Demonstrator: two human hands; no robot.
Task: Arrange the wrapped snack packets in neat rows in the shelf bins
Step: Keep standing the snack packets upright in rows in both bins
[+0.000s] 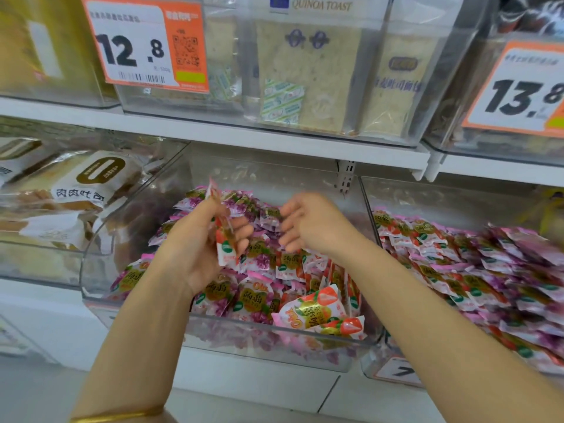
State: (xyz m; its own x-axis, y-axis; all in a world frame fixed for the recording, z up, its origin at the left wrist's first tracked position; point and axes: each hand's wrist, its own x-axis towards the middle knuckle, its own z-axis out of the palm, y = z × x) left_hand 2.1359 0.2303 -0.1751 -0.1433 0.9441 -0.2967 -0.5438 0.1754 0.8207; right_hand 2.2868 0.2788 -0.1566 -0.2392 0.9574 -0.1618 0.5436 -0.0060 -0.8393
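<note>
A clear plastic shelf bin (274,337) in the middle holds several pink and purple wrapped snack packets (256,261) in rough rows. My left hand (198,239) is above the bin, shut on a red and white snack packet (224,236) held upright. My right hand (308,224) hovers beside it over the back rows, fingers apart and curled, holding nothing. Two orange and red packets (320,309) lie loose at the bin's front right corner.
A second bin (476,264) to the right is packed with similar pink packets. A bin of bread packs (70,190) sits to the left. The shelf above (274,138) carries toast bins and orange price tags (143,44), close over my hands.
</note>
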